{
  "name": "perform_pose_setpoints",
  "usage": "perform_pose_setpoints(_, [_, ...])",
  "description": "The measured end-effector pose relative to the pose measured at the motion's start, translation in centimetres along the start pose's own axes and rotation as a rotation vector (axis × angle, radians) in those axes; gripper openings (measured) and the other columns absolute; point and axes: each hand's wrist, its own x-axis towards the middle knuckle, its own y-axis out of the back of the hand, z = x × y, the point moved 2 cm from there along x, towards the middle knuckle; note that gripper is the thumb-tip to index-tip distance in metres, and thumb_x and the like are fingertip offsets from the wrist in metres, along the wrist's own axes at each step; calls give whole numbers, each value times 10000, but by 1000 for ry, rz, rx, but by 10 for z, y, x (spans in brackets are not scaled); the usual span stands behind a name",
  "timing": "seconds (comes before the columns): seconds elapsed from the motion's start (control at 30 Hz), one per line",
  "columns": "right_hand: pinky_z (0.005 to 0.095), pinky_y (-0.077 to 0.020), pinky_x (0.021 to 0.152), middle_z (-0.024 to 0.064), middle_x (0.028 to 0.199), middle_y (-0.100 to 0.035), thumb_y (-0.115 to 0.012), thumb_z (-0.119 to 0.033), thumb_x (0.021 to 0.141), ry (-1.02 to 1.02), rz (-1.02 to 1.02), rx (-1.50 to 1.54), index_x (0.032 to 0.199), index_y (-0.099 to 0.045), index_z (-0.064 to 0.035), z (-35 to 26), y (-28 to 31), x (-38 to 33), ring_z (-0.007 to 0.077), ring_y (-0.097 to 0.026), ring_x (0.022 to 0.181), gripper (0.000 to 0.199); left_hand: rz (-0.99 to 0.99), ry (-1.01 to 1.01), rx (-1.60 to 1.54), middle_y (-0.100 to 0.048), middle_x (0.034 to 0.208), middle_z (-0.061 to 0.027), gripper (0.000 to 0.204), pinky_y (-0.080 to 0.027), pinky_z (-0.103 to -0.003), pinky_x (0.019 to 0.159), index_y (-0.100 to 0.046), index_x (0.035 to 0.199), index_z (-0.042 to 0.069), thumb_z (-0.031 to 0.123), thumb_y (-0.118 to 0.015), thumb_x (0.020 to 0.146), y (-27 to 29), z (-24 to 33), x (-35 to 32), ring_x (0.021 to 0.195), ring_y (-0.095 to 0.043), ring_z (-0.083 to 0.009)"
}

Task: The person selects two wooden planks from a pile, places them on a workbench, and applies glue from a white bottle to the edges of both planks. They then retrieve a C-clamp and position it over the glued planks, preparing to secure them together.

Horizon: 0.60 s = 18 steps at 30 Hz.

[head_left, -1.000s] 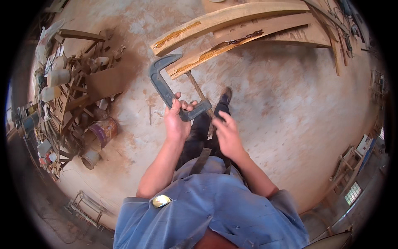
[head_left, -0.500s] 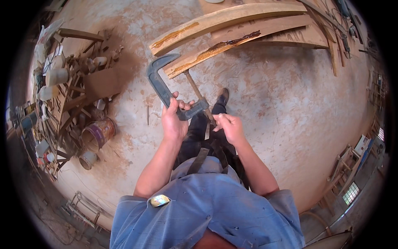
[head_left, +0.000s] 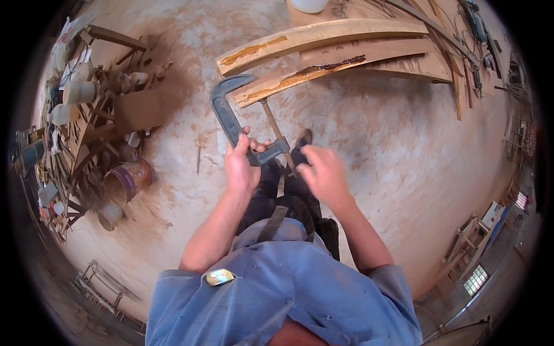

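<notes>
My left hand [head_left: 242, 164] is wrapped round the lower part of a grey C-clamp [head_left: 224, 112]. The clamp's upper jaw lies against the near end of a curved wooden piece [head_left: 277, 85] with a glossy amber-brown streak along it. From the lower arm of the clamp, a threaded screw [head_left: 270, 118] runs up toward the underside of that wood. My right hand [head_left: 326, 179], slightly blurred, hovers just right of the screw's lower end, thumb and forefinger apart. Behind lies a second curved wooden piece [head_left: 329, 33], also with an amber streak.
A brown board [head_left: 398, 66] lies under the wooden pieces, with a white container [head_left: 309, 6] beyond. Scrap wood and tubs are heaped at the left, near a purple-banded bucket [head_left: 118, 181] and a smaller pail [head_left: 109, 217]. A thin rod [head_left: 198, 160] lies on the floor.
My right hand has come off the screw's lower end and moved slightly up and right. My left hand keeps its hold on the clamp. The view has shifted a little.
</notes>
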Motion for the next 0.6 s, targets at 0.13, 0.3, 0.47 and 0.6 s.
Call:
perform_pose_setpoints(0.13, [408, -449, 817, 172, 837, -672, -691, -452, 830, 157, -397, -293, 960, -708, -91, -39, -16, 0, 304, -634, 843, 384, 5, -2, -1, -493, 742, -35, 247, -486, -507, 959, -466, 1188, 19, 209, -488, 1032, 2, -1, 2, 701, -528, -197])
perform_pose_setpoints(0.3, [428, -443, 590, 110, 586, -629, -681, -475, 821, 156, -420, -189, 622, -690, -112, -17, -31, 13, 295, -628, 588, 415, 11, -12, -15, -493, 744, -37, 250, -502, -491, 928, -460, 1197, 14, 192, -501, 1026, -3, 3, 2, 698, -532, -197])
perform_pose_setpoints(0.47, [435, -437, 523, 108, 601, -651, -641, -488, 854, 179, -546, -30, 632, -705, -106, -6, -21, 25, 300, -641, 572, 446, 44, 12, -18, -493, 745, -37, 245, -504, -499, 911, -466, 1190, 20, 202, -495, 1028, -9, 3, -1, 702, -522, -198])
perform_pose_setpoints(0.6, [412, -430, 488, 105, 552, -609, -687, -402, 829, 233, -547, 309, 590, -672, -109, 13, -32, 25, 302, -614, 531, 378, 90, 17, 17, -492, 715, -14, 283, -480, -514, 958, -495, 1181, 48, 264, -547, 1006, -9, 2, -2, 675, -529, -188])
